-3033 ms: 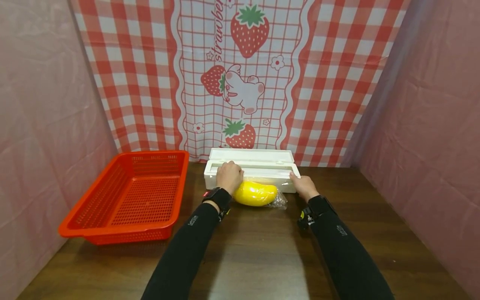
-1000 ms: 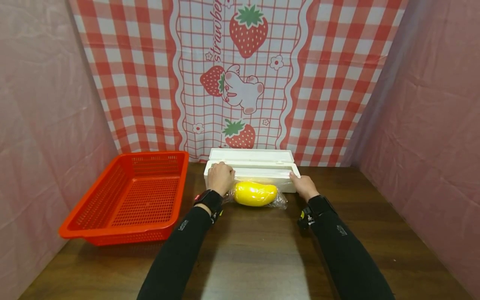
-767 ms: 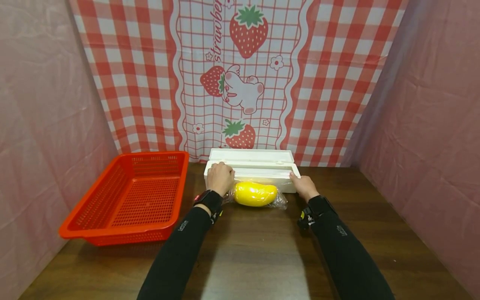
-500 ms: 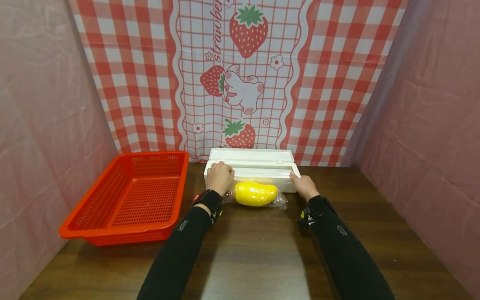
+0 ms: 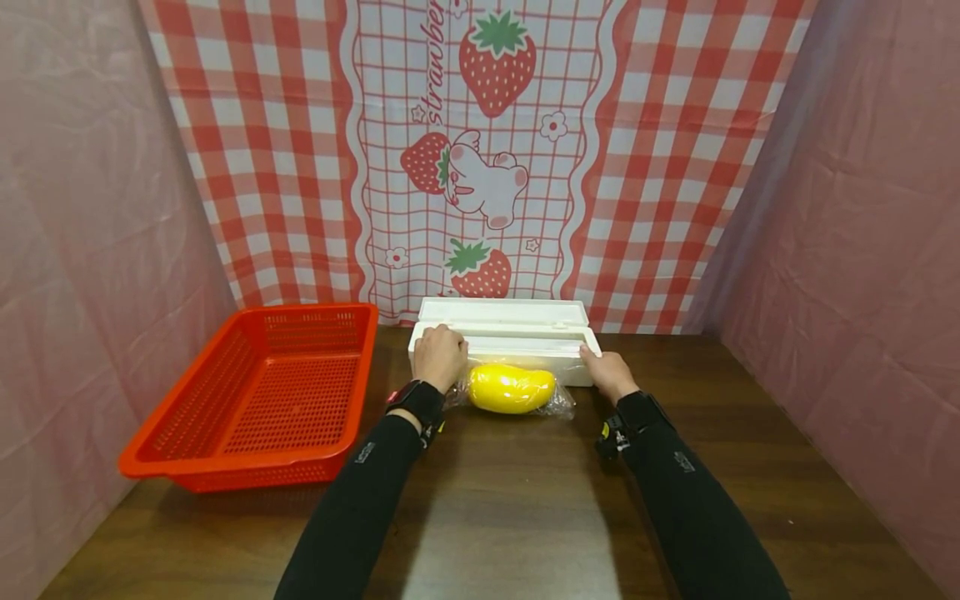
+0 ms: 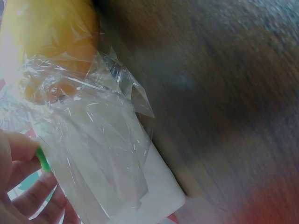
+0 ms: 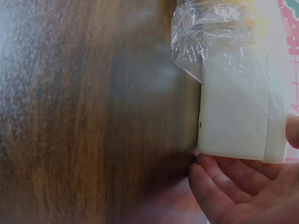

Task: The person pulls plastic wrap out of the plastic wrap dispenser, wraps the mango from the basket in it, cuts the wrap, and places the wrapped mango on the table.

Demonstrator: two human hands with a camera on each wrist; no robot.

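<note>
A white cling film dispenser [image 5: 573,367] stands near the backdrop, its long lid [image 5: 502,312] raised at the back. Against its front lies a yellow mango-shaped fruit [image 5: 510,389] covered in clear cling film [image 6: 100,140], which drapes down the dispenser's front. My left hand [image 5: 440,358] is at the left end of the front top edge. In the left wrist view its thumb and finger pinch a small green slider tab [image 6: 43,158]. My right hand [image 5: 609,374] grips the right end, thumb on top and fingers curled round the end wall in the right wrist view.
A red-orange plastic basket [image 5: 240,462] with a perforated base sits on the left of the brown wooden table [image 5: 517,517]. A red-checked strawberry cloth [image 5: 285,167] hangs behind the dispenser, with pink cloth walls [image 5: 847,250] at both sides.
Since the oldest frame, my left hand has slid a little left along the dispenser's front edge, uncovering the fruit's left end. Over the last second both hands have held still.
</note>
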